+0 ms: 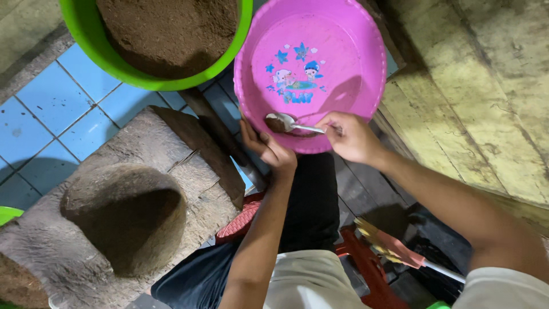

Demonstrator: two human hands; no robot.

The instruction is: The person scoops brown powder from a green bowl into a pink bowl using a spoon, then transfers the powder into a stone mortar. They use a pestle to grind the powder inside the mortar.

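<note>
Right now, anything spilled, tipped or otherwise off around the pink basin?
Nothing stands out. The pink basin is tilted only because the left hand grips its near rim while the right hand holds a spoon with brown powder inside it. The green basin of powder sits level; no spill shows.

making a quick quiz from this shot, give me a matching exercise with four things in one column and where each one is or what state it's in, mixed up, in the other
Things
1. green tub
2. pink basin
3. metal spoon
4. stone mortar

States
A. lower left, a deep hollow in its top
B. held by the right hand, bowl end over a small brown lump
C. nearly empty, cartoon picture on its bottom, left hand on its near rim
D. top left, filled with brown powder

Pairs: 1-D, 2-C, 3-B, 4-A
</note>
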